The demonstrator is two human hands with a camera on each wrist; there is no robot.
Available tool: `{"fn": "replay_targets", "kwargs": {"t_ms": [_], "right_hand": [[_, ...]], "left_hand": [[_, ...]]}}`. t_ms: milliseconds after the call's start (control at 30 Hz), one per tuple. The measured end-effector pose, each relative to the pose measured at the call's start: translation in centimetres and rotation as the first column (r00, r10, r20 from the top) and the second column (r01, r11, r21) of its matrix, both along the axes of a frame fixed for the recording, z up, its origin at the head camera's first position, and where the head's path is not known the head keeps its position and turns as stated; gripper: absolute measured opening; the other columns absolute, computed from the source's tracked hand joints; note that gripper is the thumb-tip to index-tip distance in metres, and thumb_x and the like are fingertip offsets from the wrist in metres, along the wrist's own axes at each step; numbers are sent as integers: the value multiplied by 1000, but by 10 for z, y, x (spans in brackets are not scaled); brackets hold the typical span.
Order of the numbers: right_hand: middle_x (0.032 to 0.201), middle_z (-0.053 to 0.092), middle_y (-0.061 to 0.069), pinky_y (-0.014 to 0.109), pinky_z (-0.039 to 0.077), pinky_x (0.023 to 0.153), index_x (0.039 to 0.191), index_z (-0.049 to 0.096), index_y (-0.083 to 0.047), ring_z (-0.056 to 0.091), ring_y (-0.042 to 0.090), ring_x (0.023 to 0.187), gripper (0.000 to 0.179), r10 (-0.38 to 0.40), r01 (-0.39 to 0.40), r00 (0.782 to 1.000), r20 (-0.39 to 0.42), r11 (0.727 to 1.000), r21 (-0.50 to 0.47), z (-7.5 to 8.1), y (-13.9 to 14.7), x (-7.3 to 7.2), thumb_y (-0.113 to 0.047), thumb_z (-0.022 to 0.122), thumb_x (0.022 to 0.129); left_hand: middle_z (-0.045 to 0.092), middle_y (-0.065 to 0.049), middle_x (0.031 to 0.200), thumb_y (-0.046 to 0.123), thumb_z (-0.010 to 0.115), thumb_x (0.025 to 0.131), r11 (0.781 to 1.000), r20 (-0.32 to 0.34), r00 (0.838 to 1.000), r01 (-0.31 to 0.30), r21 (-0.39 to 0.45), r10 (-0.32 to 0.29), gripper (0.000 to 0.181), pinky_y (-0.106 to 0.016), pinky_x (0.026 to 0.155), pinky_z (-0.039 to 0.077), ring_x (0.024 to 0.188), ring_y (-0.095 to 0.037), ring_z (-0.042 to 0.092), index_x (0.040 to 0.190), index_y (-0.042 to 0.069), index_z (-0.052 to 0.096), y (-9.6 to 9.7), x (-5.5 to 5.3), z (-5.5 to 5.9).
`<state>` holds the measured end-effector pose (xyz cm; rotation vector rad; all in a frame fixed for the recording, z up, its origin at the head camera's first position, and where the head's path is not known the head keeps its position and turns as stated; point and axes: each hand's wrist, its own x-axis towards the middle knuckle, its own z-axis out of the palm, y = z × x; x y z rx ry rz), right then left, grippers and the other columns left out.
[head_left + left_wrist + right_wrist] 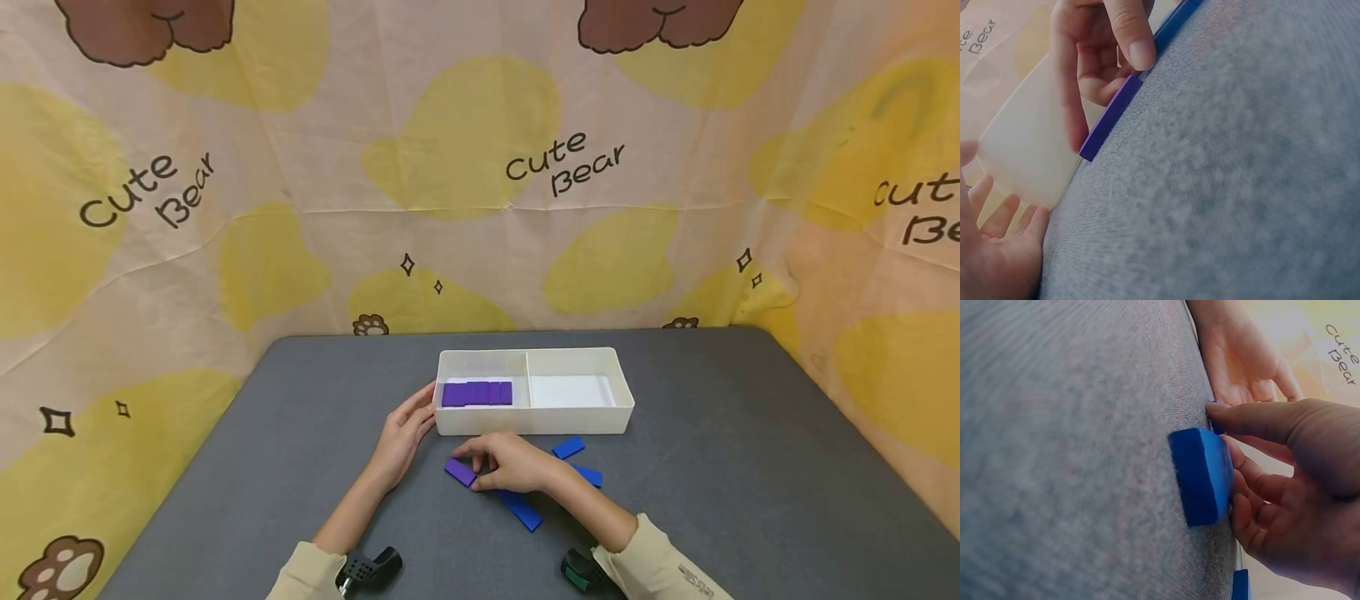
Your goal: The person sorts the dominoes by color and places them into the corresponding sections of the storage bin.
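Observation:
A white two-compartment box (pixel 525 422) stands on the table. Several purple blocks (pixel 477 393) lie in a row in its left compartment; white floor shows in the right one. My left hand (pixel 400 440) rests at the box's left end, fingers extended along that wall, palm facing inward in the left wrist view. In front of the box, my right hand (pixel 513 463) has thumb and index finger at the two ends of a flat purple block (pixel 460 472), which lies low at the table surface. The other right fingers curl under the palm.
Close to the right hand and forearm lie blue blocks: a long one (pixel 521 510) nearer me, one (pixel 588 476) partly behind the forearm, another (pixel 568 447) near the box's front wall. A printed curtain (pixel 465 250) hangs behind the grey table (pixel 735 467).

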<state>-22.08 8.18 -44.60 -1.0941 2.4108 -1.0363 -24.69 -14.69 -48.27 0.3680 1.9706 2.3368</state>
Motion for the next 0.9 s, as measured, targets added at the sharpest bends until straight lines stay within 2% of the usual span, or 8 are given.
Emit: {"fn": "replay_targets", "kwargs": {"t_ms": [167, 333, 500, 900], "right_hand": [[89, 58, -4, 17, 42, 69, 140, 67, -4, 45, 0, 75, 47, 62, -58, 995, -74, 996, 63, -1, -1, -3, -8, 79, 94], [88, 57, -4, 17, 41, 68, 137, 68, -4, 45, 0, 74, 46, 79, -75, 995, -67, 996, 54, -1, -1, -4, -9, 79, 94], [87, 58, -4, 17, 41, 66, 130, 70, -3, 44, -2, 71, 43, 46, -46, 999, -25, 999, 26, 0, 0, -3, -10, 83, 90], [86, 60, -2, 18, 43, 65, 119, 70, -3, 46, -2, 70, 42, -18, 18, 1000, -5, 999, -30, -3, 2, -2, -14, 90, 85]], "left_hand": [[39, -29, 163, 6, 47, 111, 1000, -1, 1000, -1, 8, 1, 51, -21, 106, 50, 149, -39, 39, 159, -8, 38, 0, 0, -1], [39, -29, 163, 6, 47, 111, 1000, -3, 1000, -3, 4, 3, 50, -20, 106, 50, 149, -39, 40, 158, -8, 38, 0, 0, -1], [39, -29, 163, 5, 47, 111, 1000, 0, 1000, 1, 3, -1, 51, -20, 106, 49, 150, -39, 39, 159, -8, 38, 0, 1, 0], [38, -27, 164, 6, 47, 111, 1000, 4, 1000, 2, -8, -2, 51, -19, 107, 49, 151, -39, 38, 159, -7, 38, -1, 0, 0]]}}
